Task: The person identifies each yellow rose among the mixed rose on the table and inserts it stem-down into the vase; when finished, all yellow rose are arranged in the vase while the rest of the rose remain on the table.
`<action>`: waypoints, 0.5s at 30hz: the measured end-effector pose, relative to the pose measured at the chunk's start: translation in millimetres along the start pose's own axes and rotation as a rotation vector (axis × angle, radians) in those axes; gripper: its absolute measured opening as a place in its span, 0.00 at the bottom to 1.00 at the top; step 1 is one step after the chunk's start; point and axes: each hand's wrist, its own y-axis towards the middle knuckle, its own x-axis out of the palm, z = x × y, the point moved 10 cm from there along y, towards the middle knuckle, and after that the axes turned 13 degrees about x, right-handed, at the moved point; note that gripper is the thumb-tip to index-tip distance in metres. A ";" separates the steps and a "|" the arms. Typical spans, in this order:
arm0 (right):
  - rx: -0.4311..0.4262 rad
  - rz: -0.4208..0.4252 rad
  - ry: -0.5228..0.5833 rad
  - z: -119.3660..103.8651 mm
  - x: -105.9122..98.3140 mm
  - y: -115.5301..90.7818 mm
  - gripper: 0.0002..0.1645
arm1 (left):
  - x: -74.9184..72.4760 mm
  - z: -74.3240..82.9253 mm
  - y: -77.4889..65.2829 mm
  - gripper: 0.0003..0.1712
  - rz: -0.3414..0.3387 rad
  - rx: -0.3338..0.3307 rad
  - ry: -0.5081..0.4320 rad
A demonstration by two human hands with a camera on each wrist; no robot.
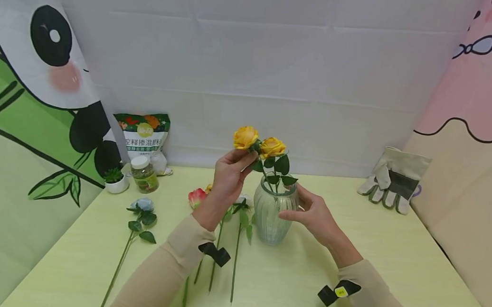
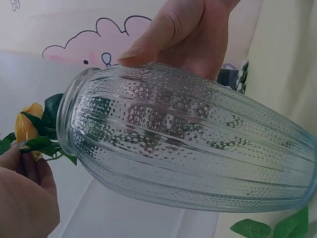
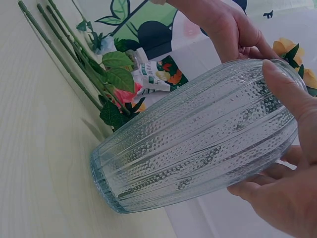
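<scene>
My left hand (image 1: 229, 178) is raised at the mouth of a ribbed glass vase (image 1: 272, 217), pinching a yellow rose (image 1: 245, 138) just under its bloom. A second yellow rose (image 1: 273, 148) with dark green leaves stands beside it, its stem dipping into the vase. My right hand (image 1: 316, 218) grips the vase from the right, thumb across the near side and fingers round the back. In the right wrist view the vase's base (image 3: 106, 183) meets the tabletop. The left wrist view shows the left fingertips among the leaves close to the rim (image 2: 64, 116).
Left of the vase lie several loose flowers, among them a red rose (image 1: 196, 197). A blue rose (image 1: 144, 205) lies farther left. Behind stand a potted succulent (image 1: 116, 181), a lidded jar (image 1: 144, 175) and a fertilizer bag (image 1: 144, 139). Work gloves (image 1: 394, 180) lean at the back right.
</scene>
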 end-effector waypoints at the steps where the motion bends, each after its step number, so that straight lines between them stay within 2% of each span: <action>1: 0.001 0.001 -0.001 0.0 0.0 -0.2 0.56 | 0.2 -0.3 0.2 0.21 -0.003 0.002 0.002; 10: 0.013 0.006 -0.009 1.2 -0.5 0.5 0.60 | 5.5 2.5 1.7 0.22 -0.056 0.054 0.069; 15: -0.001 0.003 -0.002 1.5 -0.2 1.7 0.59 | 8.8 -0.3 -2.5 0.21 -0.096 0.049 0.137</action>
